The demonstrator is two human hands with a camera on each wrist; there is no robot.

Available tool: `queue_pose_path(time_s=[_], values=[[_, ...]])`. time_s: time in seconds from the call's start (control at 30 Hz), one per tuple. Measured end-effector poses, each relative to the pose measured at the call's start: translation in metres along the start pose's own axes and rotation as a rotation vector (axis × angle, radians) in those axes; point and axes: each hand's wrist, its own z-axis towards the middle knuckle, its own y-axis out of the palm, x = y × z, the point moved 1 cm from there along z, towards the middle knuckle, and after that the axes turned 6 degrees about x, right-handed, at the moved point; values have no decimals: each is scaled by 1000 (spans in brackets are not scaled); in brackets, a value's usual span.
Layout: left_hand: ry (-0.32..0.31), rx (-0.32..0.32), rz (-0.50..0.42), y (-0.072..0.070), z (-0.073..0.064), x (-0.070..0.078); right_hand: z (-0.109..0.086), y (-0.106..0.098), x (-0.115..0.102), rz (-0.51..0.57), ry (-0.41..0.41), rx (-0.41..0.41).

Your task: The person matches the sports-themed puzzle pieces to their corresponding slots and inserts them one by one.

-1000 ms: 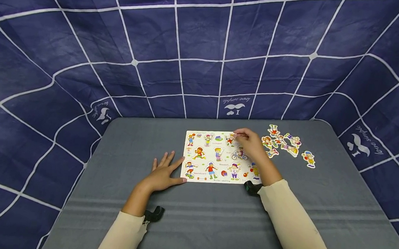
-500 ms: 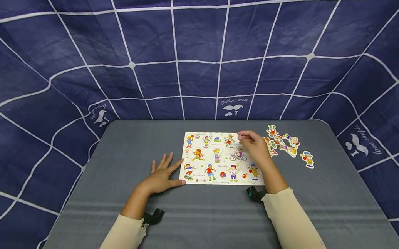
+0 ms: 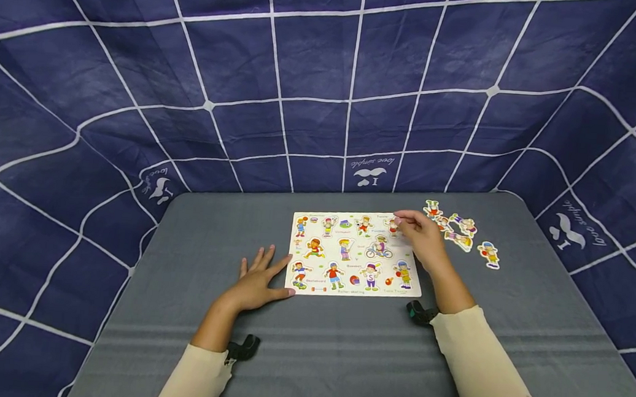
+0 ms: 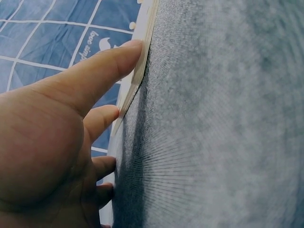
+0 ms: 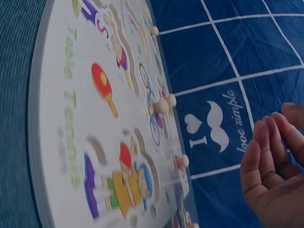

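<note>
A white wooden knob puzzle board with printed sports children lies mid-table in the head view. My left hand rests flat with spread fingers at its left side. In the left wrist view the thumb touches the board's edge. My right hand hovers over the board's upper right corner, beside a tennis figure. The right wrist view shows that hand's fingers loosely curled and apart from the board, with no piece visible in them. A table tennis figure sits nearby.
Several cut-out child figures lie in a loose cluster right of the board, partly behind my right hand. A ball-holding child figure lies apart, farther right. A blue cloth backdrop encloses the grey table at the back and sides.
My right hand has moved right, from the football figure to the board's upper right corner, uncovering the tennis and table tennis figures. The left hand stays at the board's left edge.
</note>
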Motion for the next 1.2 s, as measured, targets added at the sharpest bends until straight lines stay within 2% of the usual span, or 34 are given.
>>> queue_pose_path(time_s=[0.17,0.43,0.73,0.9,1.07,1.2], values=[[2,2,3,0,0,0,0,-11,3,-9,16,22],[10,14,1,-1,0,3,-3,-30,9,-13,-59,64],[5,9,-2,0,-2,3,-4,-45,22,-3,-33,75],[4,4,-1,-1,-2,3,-4,-51,27,3,-47,69],[4,0,-3,-2,-3,4,-6,-57,28,-57,-53,50],[8,7,1,-2,-2,4,-8,-64,29,-148,-67,26]])
